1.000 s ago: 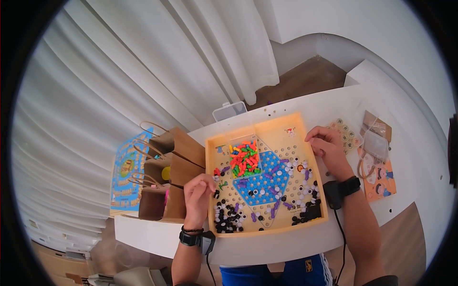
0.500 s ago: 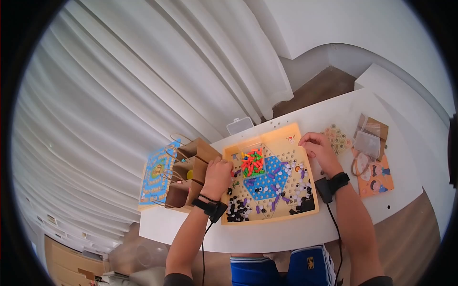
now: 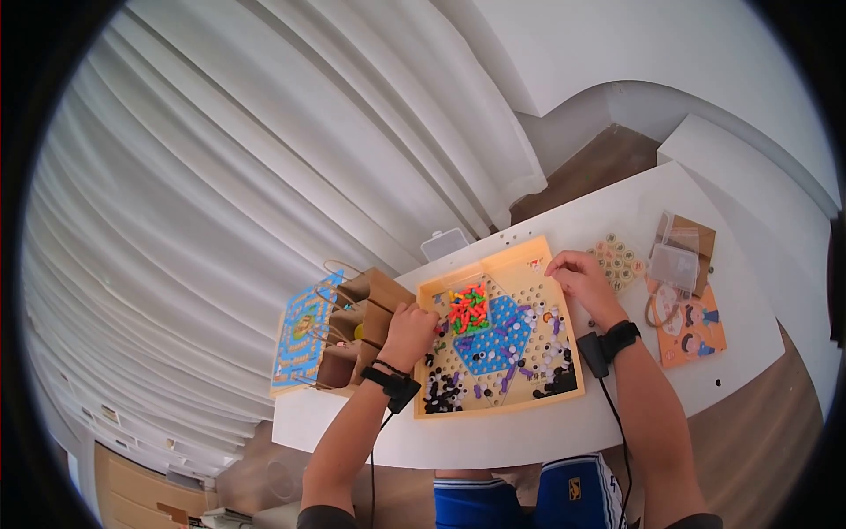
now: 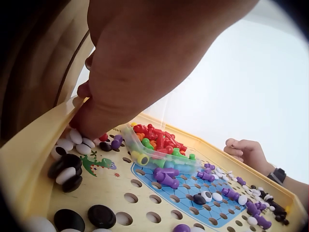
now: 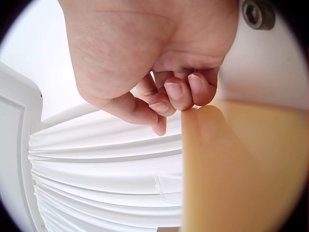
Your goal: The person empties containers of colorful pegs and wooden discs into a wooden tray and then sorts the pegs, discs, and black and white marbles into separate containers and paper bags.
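A yellow wooden game-board tray [image 3: 498, 408] lies on the white table, with a blue star-shaped grid printed inside. At its left rim my left hand [image 3: 412, 335] grips the edge, thumb inside close to white stones [image 4: 75, 136] and fingertips over the rim. My right hand [image 3: 583, 280] rests at the far right rim; its fingers are loosely curled, fingertips on the rim's top edge in the right wrist view. A clear box [image 4: 169, 163] of red, green and orange pegs [image 3: 467, 310] stands in the tray. Black and white stones [image 3: 445, 392] and purple pegs [image 3: 508, 379] lie scattered inside.
Brown paper bags [image 3: 374, 295] stand left of the tray, next to a blue illustrated board [image 3: 304, 326]. To the right lie round wooden discs [image 3: 617, 263], a clear plastic case [image 3: 675, 266] and an orange picture sheet [image 3: 692, 339]. A clear lid [image 3: 445, 244] sits behind.
My left hand has moved up along the tray's left rim and now reaches over it. The right hand stays at the right rim. The head view has shifted.
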The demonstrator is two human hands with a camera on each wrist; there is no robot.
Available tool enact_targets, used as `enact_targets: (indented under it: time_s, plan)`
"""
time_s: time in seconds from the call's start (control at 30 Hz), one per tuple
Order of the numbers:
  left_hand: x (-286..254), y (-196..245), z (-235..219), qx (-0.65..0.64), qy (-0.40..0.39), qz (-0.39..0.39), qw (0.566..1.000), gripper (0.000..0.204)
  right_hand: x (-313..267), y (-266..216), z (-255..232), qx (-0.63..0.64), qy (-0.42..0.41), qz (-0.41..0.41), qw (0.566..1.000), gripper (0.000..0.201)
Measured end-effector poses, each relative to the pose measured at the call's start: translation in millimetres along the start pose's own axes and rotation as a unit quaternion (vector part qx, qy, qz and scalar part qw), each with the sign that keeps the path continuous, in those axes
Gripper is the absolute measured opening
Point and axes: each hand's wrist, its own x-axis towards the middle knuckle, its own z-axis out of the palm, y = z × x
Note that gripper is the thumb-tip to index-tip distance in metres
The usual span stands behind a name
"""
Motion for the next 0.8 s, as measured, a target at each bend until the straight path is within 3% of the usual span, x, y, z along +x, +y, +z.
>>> enact_targets:
  time_s: [0.13, 0.2, 0.23, 0.3, 0.43, 0.5, 0.8]
  plan:
    - [-2, 0, -13, -0.047, -0.024, -0.024, 0.998, 0.01, 0, 0, -1, -0.002, -0.003, 0.007, 1.0, 0.009]
    - [-3, -3, -17, -0.222, -0.045, -0.077, 0.971, 0.012, 1, 2, -1, -0.001, -0.002, 0.001, 1.0, 0.009]
    - [-4, -3, -20, -0.222, -0.046, -0.077, 0.971, 0.012, 1, 2, -1, -0.001, -0.002, 0.002, 1.0, 0.009]
    - [-5, -4, -26, -0.343, -0.072, -0.124, 0.928, 0.015, 0, 0, 0, -0.007, 0.002, -0.001, 1.0, 0.009]
    - [-6, -11, -27, -0.369, -0.075, -0.125, 0.918, 0.02, 0, -2, -1, -0.013, -0.002, 0.004, 1.0, 0.009]
    - [-6, -14, -25, -0.444, -0.103, -0.152, 0.877, 0.019, -1, -4, -1, -0.008, -0.007, 0.016, 1.0, 0.009]
    - [32, -9, -37, -0.402, -0.039, -0.153, 0.902, 0.018, 0, -1, -1, -0.015, -0.007, 0.011, 1.0, 0.009]
